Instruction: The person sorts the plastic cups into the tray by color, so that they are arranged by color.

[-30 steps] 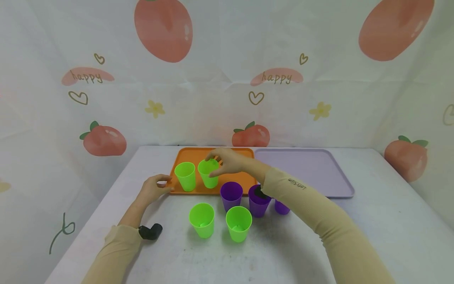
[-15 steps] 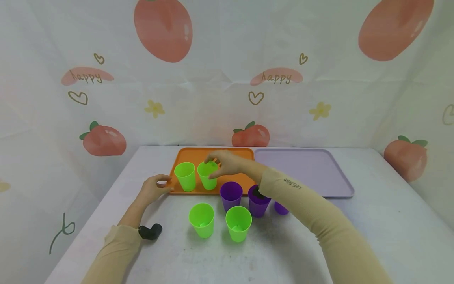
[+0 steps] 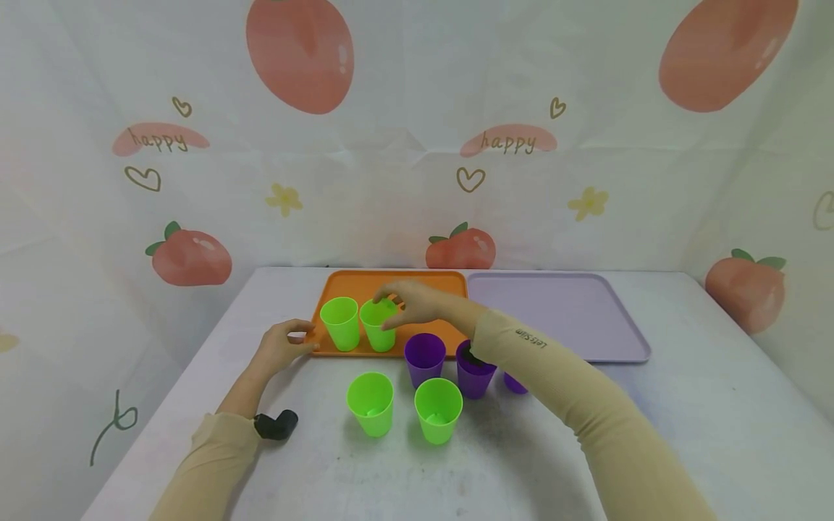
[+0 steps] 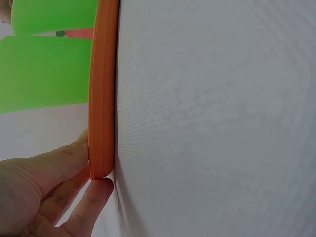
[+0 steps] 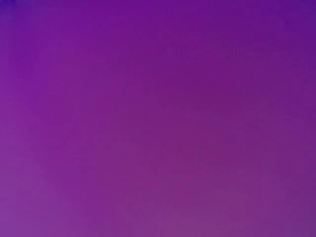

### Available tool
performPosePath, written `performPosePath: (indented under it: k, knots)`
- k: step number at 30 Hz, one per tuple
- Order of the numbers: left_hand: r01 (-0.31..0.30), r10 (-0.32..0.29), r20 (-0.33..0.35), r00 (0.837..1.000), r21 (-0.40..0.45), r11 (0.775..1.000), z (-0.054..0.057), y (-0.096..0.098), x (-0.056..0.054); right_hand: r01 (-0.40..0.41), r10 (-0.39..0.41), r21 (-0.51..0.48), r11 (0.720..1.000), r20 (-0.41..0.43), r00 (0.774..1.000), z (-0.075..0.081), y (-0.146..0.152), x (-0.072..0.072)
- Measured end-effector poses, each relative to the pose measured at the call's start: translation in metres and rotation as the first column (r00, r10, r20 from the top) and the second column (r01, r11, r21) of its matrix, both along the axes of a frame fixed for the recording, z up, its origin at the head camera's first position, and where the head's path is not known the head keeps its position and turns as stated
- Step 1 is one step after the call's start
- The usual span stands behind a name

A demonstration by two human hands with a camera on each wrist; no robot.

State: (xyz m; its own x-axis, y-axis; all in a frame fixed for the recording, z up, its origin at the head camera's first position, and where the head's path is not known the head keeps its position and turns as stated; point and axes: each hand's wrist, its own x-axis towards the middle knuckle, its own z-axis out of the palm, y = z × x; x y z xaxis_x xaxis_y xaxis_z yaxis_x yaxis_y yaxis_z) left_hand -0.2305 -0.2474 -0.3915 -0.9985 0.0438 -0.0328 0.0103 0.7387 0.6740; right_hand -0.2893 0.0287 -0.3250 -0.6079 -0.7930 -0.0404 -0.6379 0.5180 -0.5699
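My right hand [image 3: 417, 300] grips a bright green cup [image 3: 378, 337] at its rim, over the front part of the orange tray [image 3: 423, 281]. Close beside it to the left, another green cup [image 3: 343, 329] stands upright on the same tray. With thumb and fingers, my left hand [image 3: 280, 349] holds the tray's front left corner; the left wrist view shows the fingertips at the orange rim [image 4: 102, 94]. A purple surface [image 5: 158, 118] fills the whole right wrist view, so that hand is hidden there.
Two green cups [image 3: 371, 405] stand on the white table in front. Behind them is a row of purple cups [image 3: 426, 358], partly covered by the right forearm and its black wrist camera. A pale lilac tray [image 3: 547, 311] lies right of the orange one.
My right hand has shifted slightly left and toward me with the green cup, bringing it nearer the other cup on the tray. The left hand has stayed put.
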Motion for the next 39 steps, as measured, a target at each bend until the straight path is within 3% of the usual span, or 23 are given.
performPosePath:
  k: [8,20,31,39]
  knots:
    - [0.001,-0.001,-0.001,1.000,-0.006,1.000,0.000,0.000,0.000,0.002,-0.003,0.029,1.000,0.020,1.000,-0.001,0.000,-0.001]
    - [0.004,-0.004,-0.003,1.000,-0.015,1.000,0.001,0.000,0.000,-0.044,0.046,0.099,0.994,-0.016,0.999,0.002,0.003,0.000]
    - [-0.002,0.002,0.019,1.000,-0.011,1.000,-0.001,-0.001,-0.001,-0.014,0.014,-0.011,1.000,0.000,1.000,0.019,0.013,0.004]
    - [-0.008,0.008,0.034,0.999,0.002,1.000,-0.003,-0.001,-0.002,0.026,-0.029,-0.189,0.982,-0.015,0.999,0.034,0.033,0.014]
